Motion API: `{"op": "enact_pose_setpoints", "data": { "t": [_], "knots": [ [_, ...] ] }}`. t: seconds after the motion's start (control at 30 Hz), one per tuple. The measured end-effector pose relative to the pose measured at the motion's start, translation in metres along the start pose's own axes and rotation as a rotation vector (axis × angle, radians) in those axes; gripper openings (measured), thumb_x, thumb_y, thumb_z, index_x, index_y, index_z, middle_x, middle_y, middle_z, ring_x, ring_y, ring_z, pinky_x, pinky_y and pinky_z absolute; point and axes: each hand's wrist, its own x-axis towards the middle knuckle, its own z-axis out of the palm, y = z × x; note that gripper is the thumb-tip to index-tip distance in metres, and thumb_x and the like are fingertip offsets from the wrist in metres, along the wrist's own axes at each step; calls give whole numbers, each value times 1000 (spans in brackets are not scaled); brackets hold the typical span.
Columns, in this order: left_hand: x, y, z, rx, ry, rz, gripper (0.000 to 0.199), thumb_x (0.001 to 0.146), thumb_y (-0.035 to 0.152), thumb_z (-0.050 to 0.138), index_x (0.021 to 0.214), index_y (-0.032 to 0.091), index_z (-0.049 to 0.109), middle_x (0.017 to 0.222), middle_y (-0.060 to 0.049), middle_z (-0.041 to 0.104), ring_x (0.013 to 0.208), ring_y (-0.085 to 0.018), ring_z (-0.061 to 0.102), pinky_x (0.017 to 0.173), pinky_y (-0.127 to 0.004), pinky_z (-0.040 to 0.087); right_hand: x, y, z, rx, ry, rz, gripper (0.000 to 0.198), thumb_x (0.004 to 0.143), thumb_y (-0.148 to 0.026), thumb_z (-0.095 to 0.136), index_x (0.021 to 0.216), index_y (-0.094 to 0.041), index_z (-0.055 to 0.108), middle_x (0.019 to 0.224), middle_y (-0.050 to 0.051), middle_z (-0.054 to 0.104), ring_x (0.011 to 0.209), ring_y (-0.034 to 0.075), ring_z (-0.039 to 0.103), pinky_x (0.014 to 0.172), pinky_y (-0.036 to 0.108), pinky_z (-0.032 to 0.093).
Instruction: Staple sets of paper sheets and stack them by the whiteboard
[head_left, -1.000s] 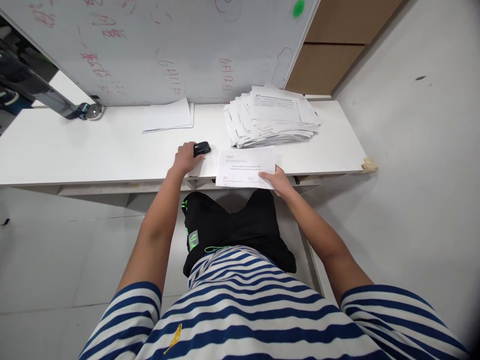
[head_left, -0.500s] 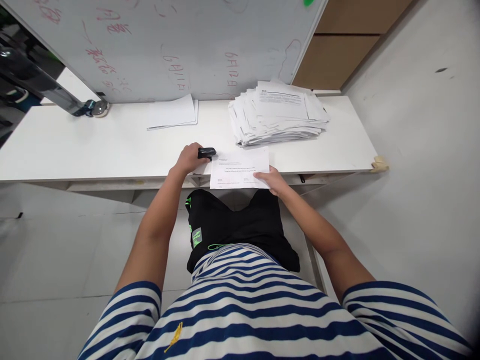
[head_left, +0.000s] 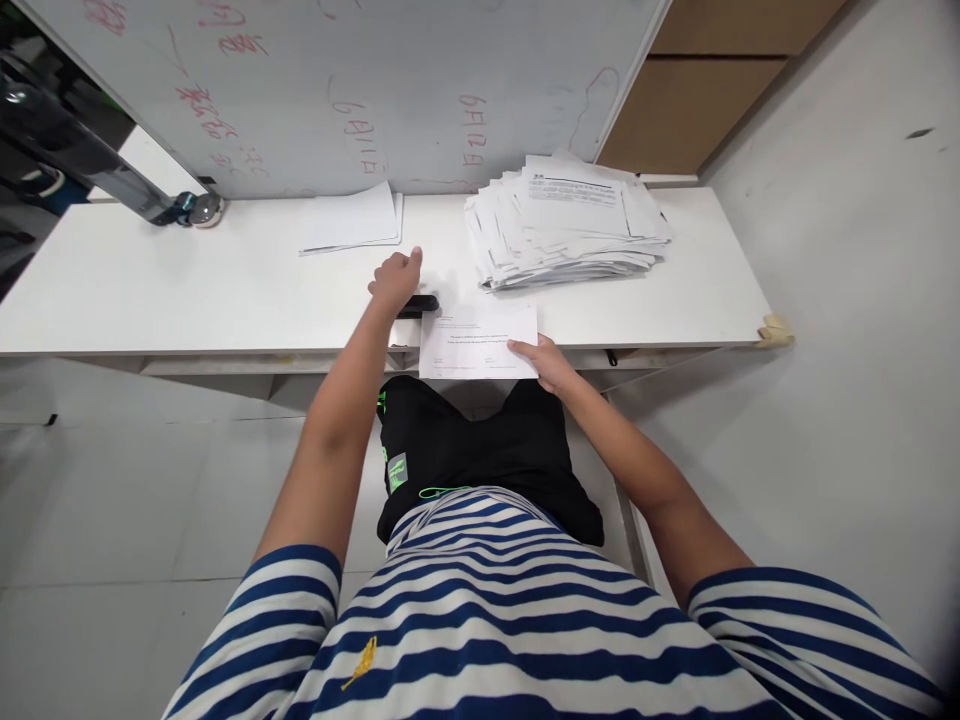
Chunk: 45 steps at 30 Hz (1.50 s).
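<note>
My right hand (head_left: 551,364) pinches the right edge of a white printed sheet (head_left: 480,345), thumb on top. The sheet overhangs the front edge of the table, its near part in the air. By its upper left corner lies a black stapler (head_left: 420,306), partly hidden behind my left wrist. Just beyond the stapler, my left hand (head_left: 394,277) is held over the table with nothing in it, its thumb spread away from loosely bent fingers. Past that hand lies a thin stack of white sheets (head_left: 349,218).
A thick, uneven pile of printed papers (head_left: 566,225) stands at the right of the white table (head_left: 225,290). Behind rises a whiteboard (head_left: 420,90) with red writing. A clear bottle-like object (head_left: 202,210) lies at the left back. Tape (head_left: 775,331) covers the right front corner.
My left hand has let go of the stapler and moved forward, away from me, leaving it on the table. My right hand keeps the sheet in nearly the same place.
</note>
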Motion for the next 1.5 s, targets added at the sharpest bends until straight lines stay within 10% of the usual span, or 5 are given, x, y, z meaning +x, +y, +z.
{"op": "enact_pose_setpoints", "data": {
  "t": [0.1, 0.5, 0.8, 1.03, 1.5],
  "knots": [
    [1, 10, 26, 144, 123, -211, 50, 99, 57, 38, 118, 17, 61, 140, -25, 57, 144, -44, 39, 117, -70, 16, 1, 1, -3, -25, 6, -21, 36, 78, -36, 80, 107, -17, 72, 114, 10, 79, 111, 27, 74, 107, 46, 55],
    [-15, 5, 56, 397, 259, 94, 39, 106, 40, 42, 129, 13, 56, 157, -17, 44, 158, -33, 8, 123, -64, -17, -6, 2, -3, -158, 50, -94, 42, 77, -43, 77, 110, -18, 73, 123, 10, 76, 116, 29, 71, 102, 45, 56],
    [4, -14, 32, -222, 293, 102, 42, 103, 59, 39, 108, 24, 60, 121, -11, 68, 125, -27, 59, 109, -43, 42, -11, -2, 9, -238, 94, -159, 40, 78, -40, 69, 111, -17, 73, 122, 12, 76, 111, 30, 73, 95, 43, 58],
    [-38, -57, 15, 132, 252, 515, 43, 100, 59, 43, 106, 23, 65, 112, -12, 71, 116, -29, 59, 104, -43, 41, -2, -29, -5, -405, 163, -245, 36, 76, -37, 64, 102, -15, 74, 110, 12, 79, 103, 30, 73, 94, 45, 57],
    [-35, -71, 23, 328, 165, 392, 26, 94, 50, 61, 104, 26, 65, 109, -11, 69, 111, -33, 58, 95, -45, 42, -40, -46, -72, -400, 441, -514, 41, 78, -47, 69, 104, -16, 72, 112, 12, 77, 106, 29, 71, 100, 48, 56]
  ]
}}
